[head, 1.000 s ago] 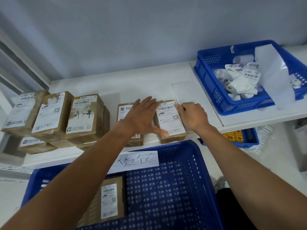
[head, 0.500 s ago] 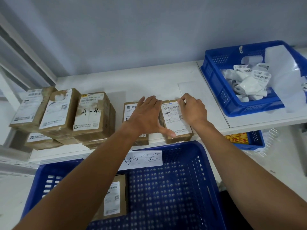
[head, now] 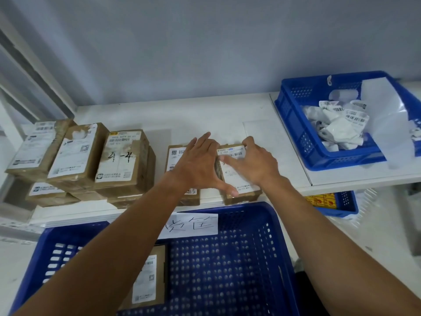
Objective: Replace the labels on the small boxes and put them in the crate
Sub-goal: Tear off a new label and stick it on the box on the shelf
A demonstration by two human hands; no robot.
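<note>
Shelf: white shelf (head: 227, 115) against a plain grey-blue wall, with a stack (head: 123, 160) of parcels waiting at the left of the frame.
Box: the box (head: 241, 197) being worked on sits mid-frame at the shelf's front edge, just above the crate (head: 250, 210).
Left: left hand (head: 196, 165) is spread out, fingers straight, thumb pressed on the box's near end. It's steadying, not gripping.
Right: right hand (head: 255, 165) lies flat on the label (head: 230, 152), thumb splayed left, nothing pinched as far as I can see.
Label: looks like the smoothing stage to me. I'd rub from the middle out to the corners so no bubbles or lifted edges, keep the barcode unwrinkled, and keep that left thumb planted so the box doesn't skate.
Crate: one packed box (head: 160, 270) is in it, lower left; this one's not in yet.
Bin: upper right bin (head: 293, 124) holds crumpled peeled labels (head: 341, 131).
Right hand, half a second ago: it was bunched at the label's far right corner with most of the label showing; now it covers most of it. Left hand has barely budged.
</note>
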